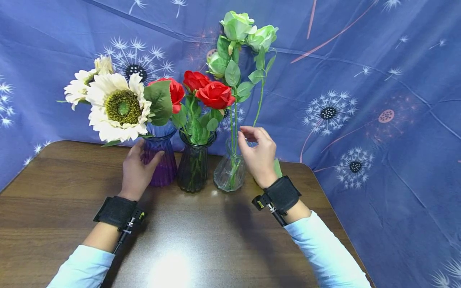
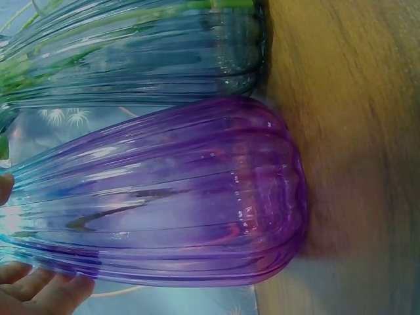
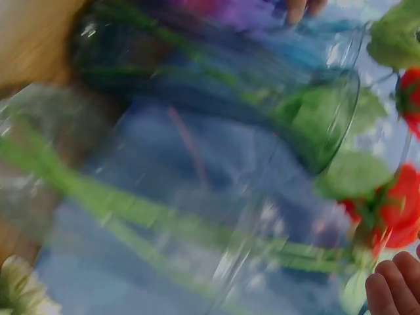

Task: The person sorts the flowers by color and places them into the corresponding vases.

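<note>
My left hand [image 1: 138, 168] grips the ribbed blue-and-purple vase [image 2: 197, 203], thumb and fingers on opposite sides below the rim. That vase holds cream sunflowers [image 1: 120, 106]. My right hand [image 1: 260, 154] is at the mouth of the clear glass vase [image 1: 228, 176], its thumb and forefinger tips close together beside the green stems [image 3: 164, 216]. Pale green roses [image 1: 262, 38] rise from there; the rightmost stem passes behind the forefinger, and whether the fingers pinch it I cannot tell. Between the two stands a dark glass vase [image 1: 192, 168] with red roses [image 1: 216, 95].
The three vases stand in a row near the back of the wooden table [image 1: 201, 224]. A blue dandelion-print cloth [image 1: 360, 80] hangs behind. By the right wrist a green leaf [image 1: 277, 168] shows, and a whitish flower [image 3: 23, 292] appears low in the right wrist view.
</note>
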The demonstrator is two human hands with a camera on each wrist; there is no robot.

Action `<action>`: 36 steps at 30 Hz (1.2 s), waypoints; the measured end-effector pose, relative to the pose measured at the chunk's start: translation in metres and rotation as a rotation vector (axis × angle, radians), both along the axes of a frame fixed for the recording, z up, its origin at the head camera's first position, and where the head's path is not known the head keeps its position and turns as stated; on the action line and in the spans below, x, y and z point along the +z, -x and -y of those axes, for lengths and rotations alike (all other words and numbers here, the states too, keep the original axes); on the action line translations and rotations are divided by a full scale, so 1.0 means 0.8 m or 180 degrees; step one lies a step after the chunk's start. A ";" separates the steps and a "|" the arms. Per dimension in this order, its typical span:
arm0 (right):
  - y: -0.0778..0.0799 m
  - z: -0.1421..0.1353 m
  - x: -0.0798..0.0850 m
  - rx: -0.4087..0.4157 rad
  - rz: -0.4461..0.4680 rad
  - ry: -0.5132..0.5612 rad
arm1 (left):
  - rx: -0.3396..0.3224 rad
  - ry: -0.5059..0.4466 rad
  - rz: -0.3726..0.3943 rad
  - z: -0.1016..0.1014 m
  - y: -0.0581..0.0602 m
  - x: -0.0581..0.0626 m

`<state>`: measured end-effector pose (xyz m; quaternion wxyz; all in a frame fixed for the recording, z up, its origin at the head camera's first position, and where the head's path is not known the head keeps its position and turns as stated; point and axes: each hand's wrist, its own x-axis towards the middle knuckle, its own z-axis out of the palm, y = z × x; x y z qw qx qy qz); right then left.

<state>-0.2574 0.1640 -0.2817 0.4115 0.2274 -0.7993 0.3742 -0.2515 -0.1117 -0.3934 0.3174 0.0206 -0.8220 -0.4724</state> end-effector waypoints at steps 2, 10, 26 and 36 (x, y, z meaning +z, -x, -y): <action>-0.001 -0.018 -0.003 -0.0157 0.0066 0.0018 | 0.0009 -0.0011 -0.0003 0.000 0.000 0.000; -0.007 -0.082 -0.029 -0.0662 0.0458 0.0017 | 0.0047 0.0003 -0.0027 0.000 0.001 0.000; -0.015 -0.172 -0.112 -0.1353 0.1677 -0.0104 | 0.0090 0.0072 0.0031 0.000 0.001 0.001; -0.021 -0.208 -0.161 -0.1448 0.2621 -0.0518 | 0.0051 0.0042 0.0084 -0.001 0.000 0.000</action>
